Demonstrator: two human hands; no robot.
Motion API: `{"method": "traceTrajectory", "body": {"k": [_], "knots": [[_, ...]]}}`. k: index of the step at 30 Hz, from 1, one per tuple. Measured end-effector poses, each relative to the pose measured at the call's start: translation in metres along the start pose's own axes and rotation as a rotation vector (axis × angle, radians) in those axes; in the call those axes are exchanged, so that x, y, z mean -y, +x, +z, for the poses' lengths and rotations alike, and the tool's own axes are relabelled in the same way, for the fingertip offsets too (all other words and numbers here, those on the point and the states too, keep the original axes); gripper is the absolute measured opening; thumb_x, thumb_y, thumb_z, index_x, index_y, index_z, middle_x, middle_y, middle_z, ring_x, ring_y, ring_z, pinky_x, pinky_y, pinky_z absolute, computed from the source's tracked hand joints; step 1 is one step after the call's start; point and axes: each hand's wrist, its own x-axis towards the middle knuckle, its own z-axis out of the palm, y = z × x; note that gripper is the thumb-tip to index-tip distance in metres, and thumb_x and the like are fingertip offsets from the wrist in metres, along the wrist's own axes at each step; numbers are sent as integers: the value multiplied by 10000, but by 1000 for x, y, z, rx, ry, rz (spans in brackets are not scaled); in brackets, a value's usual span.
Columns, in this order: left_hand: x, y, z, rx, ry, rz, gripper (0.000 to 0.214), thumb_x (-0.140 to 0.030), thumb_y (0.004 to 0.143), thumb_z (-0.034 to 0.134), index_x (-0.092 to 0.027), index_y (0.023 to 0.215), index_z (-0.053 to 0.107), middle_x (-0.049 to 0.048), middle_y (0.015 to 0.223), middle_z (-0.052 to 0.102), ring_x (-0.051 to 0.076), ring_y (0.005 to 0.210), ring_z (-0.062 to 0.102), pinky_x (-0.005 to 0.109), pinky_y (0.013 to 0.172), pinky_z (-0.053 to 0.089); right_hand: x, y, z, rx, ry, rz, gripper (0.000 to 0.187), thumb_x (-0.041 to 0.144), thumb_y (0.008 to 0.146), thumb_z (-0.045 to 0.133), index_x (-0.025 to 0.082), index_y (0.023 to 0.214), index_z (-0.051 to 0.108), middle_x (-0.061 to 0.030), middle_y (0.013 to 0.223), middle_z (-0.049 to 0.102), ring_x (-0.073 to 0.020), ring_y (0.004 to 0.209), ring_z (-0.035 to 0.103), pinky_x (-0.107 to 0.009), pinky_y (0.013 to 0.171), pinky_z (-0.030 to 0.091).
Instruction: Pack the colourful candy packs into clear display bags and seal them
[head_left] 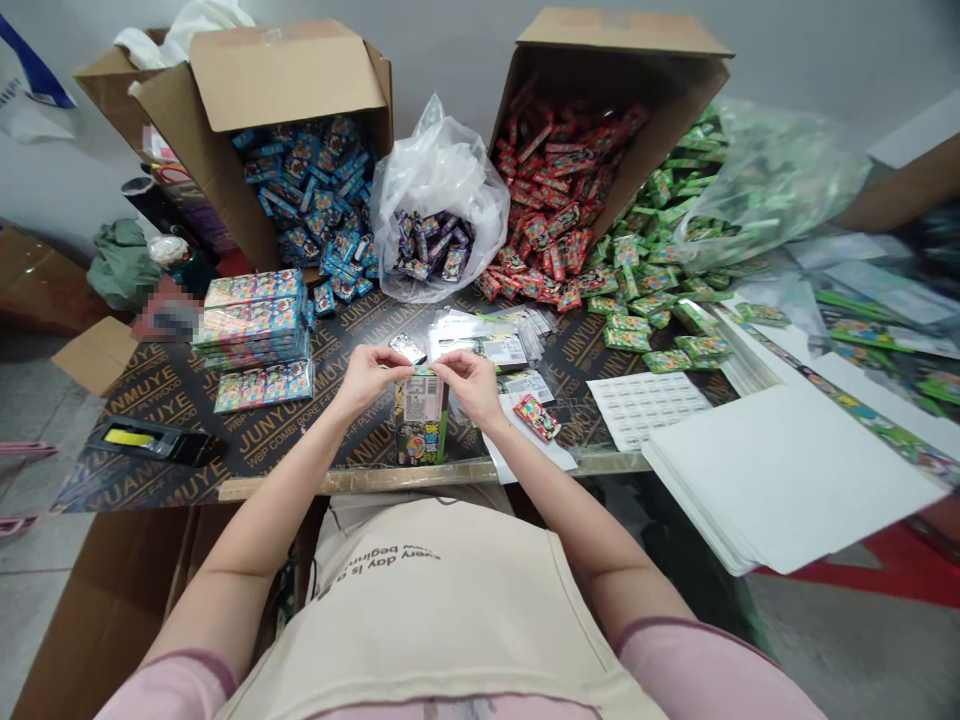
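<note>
My left hand (369, 375) and my right hand (471, 381) meet over the table's front edge. Both pinch the top of a clear bag (421, 418) filled with small printed packets, which hangs upright between them. A single purple packet (406, 347) lies just behind my fingers. One red packet (536, 416) rests on a white sheet to the right of my right hand. A pile of flat clear bags (487, 335) lies behind my hands.
At the back, a cardboard box of blue packets (315, 200), a plastic bag of purple packets (435, 245), a box of red packets (559, 190) and green packets (660, 290). Stacked filled bags (255, 335) left. Sticker sheet (645, 405) and white sheets (780, 475) right. Black tool (150, 440) front left.
</note>
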Motion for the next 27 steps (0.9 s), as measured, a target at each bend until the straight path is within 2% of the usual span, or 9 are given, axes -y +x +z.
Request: {"method": "traceTrajectory", "body": {"k": [5, 9, 13, 16, 19, 20, 22, 24, 27], "knots": [[-5, -1, -3, 96, 114, 55, 150, -281, 610, 773, -142, 646, 731, 39, 608, 692, 153, 569, 609, 267, 583, 473, -1, -3, -4, 31, -46, -52, 272, 445, 722, 732, 190, 709, 639, 3, 676, 652, -132, 618, 589, -281, 641, 484], [-4, -8, -3, 81, 333, 346, 124, -265, 710, 705, -160, 645, 711, 45, 688, 688, 162, 659, 633, 269, 624, 475, -6, -11, -5, 16, -137, -131, 253, 440, 810, 654, 197, 740, 650, -12, 726, 671, -149, 658, 613, -289, 653, 493], [1, -13, 0, 100, 502, 560, 121, -265, 775, 688, -169, 706, 718, 53, 759, 673, 155, 695, 623, 274, 658, 474, -11, -19, -10, 86, -280, -314, 258, 438, 895, 551, 225, 866, 693, -51, 952, 729, -195, 903, 674, -333, 850, 505], [4, -13, 3, 125, 605, 606, 148, -250, 849, 610, -197, 870, 747, 43, 762, 633, 157, 712, 588, 275, 648, 449, -17, -16, -34, 156, -381, -382, 251, 395, 918, 530, 238, 1037, 684, -67, 1138, 697, -211, 1077, 632, -362, 968, 457], [5, -13, 5, 139, 642, 622, 200, -259, 885, 564, -217, 921, 756, 37, 745, 592, 157, 707, 554, 272, 625, 421, -27, -7, -79, 53, -644, -324, 257, 327, 887, 579, 231, 1108, 669, -88, 1133, 673, -243, 1079, 587, -399, 953, 436], [6, -13, 5, 146, 637, 621, 207, -261, 888, 557, -220, 907, 759, 36, 740, 585, 157, 704, 549, 273, 622, 418, -31, -5, -95, 7, -758, -268, 228, 299, 875, 588, 217, 1063, 687, -100, 1080, 669, -255, 1045, 577, -408, 926, 433], [6, -12, 5, 157, 626, 610, 213, -260, 887, 554, -224, 887, 765, 38, 736, 579, 158, 702, 544, 277, 622, 418, -40, -2, -123, 4, -975, -120, 164, 250, 852, 599, 184, 942, 720, -120, 981, 651, -277, 996, 553, -423, 887, 409], [6, -12, 6, 153, 613, 598, 215, -257, 881, 555, -222, 877, 768, 40, 732, 577, 160, 702, 542, 279, 621, 417, -48, -3, -140, 74, -1117, 2, 134, 235, 835, 614, 172, 860, 729, -122, 927, 630, -285, 981, 528, -422, 861, 375], [7, -13, 7, 136, 588, 584, 222, -248, 877, 547, -219, 873, 768, 41, 734, 577, 159, 703, 541, 281, 629, 421, -60, -8, -145, 159, -1177, 62, 108, 247, 822, 634, 188, 823, 725, -103, 908, 615, -273, 982, 499, -400, 842, 330]]}}
